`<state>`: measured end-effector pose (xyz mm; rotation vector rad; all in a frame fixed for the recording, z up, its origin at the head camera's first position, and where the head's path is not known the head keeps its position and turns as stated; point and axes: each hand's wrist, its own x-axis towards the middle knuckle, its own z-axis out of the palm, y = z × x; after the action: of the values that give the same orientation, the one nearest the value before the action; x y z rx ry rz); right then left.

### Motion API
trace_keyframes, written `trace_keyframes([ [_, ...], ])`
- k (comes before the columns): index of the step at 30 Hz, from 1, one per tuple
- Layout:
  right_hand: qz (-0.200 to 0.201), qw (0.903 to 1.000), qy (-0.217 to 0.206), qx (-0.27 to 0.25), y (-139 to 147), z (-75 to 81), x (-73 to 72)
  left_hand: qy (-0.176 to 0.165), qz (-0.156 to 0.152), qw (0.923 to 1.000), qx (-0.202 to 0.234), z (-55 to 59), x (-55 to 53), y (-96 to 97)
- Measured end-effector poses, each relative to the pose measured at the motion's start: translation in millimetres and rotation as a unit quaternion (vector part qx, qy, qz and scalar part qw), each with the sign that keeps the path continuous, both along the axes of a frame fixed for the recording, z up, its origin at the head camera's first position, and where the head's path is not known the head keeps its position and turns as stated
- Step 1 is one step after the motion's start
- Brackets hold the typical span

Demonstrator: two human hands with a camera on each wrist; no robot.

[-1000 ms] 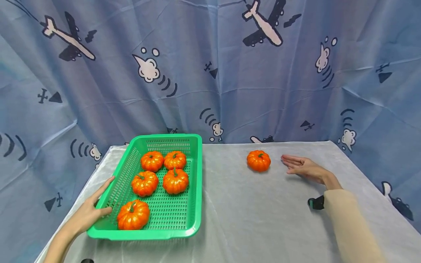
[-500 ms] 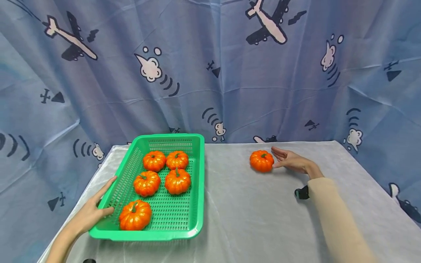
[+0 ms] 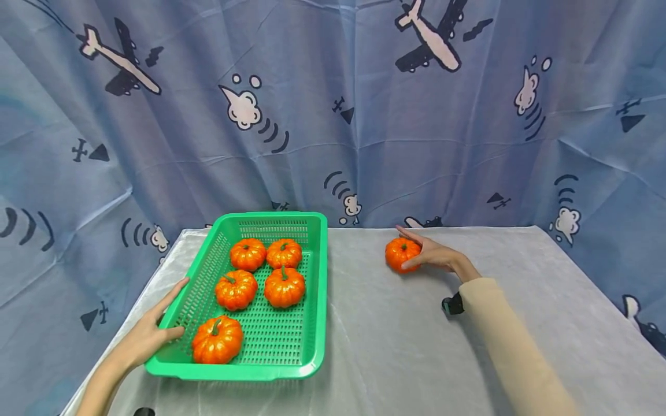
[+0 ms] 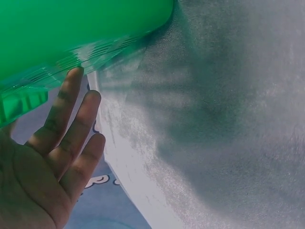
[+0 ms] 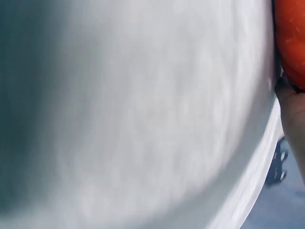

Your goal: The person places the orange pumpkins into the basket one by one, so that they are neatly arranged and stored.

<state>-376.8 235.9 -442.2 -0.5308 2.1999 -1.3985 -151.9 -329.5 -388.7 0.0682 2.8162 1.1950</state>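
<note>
A small orange pumpkin is at the far side of the table, right of the basket. My right hand holds it from the right, thumb across the front and fingers reaching behind its top. The right wrist view shows just part of the pumpkin and of the hand at its right edge. At the left, my left hand rests on a green plastic basket, thumb over the rim. In the left wrist view its fingers are spread and nearly straight, one fingertip at the basket's side.
Several similar pumpkins lie in the basket, one of them a larger pumpkin in the near left corner. A pale grey cloth covers the table. Behind the table hangs a blue curtain printed with aeroplanes.
My right hand has moved left to the lone pumpkin and closed around it; the pumpkin has shifted slightly left. My left hand stays at the basket. The whole head view has drifted slightly.
</note>
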Motion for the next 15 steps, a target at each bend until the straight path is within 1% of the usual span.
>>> trace_keyframes([
  [3,0.003,0.9999,0.011,0.003,-12.3,0.2,0.6,0.005,-0.002,1.0,0.002,0.0,-0.3,-0.2],
  [9,-0.013,0.9992,0.036,-0.003,-25.1,4.4,5.7,0.013,-0.004,0.9999,0.005,-0.2,-1.0,-0.5],
  [10,-0.016,0.999,0.041,-0.004,-26.3,6.7,7.2,0.013,-0.004,0.9999,0.005,-0.5,-1.0,-0.5],
  [12,-0.027,0.9975,0.066,-0.004,-29.0,13.3,11.1,0.013,-0.005,0.9999,0.007,-0.8,-0.9,-0.5],
  [15,-0.058,0.9931,0.101,-0.01,-35.5,27.1,18.2,0.01,-0.005,0.9999,0.007,-0.5,-0.7,-1.0],
])
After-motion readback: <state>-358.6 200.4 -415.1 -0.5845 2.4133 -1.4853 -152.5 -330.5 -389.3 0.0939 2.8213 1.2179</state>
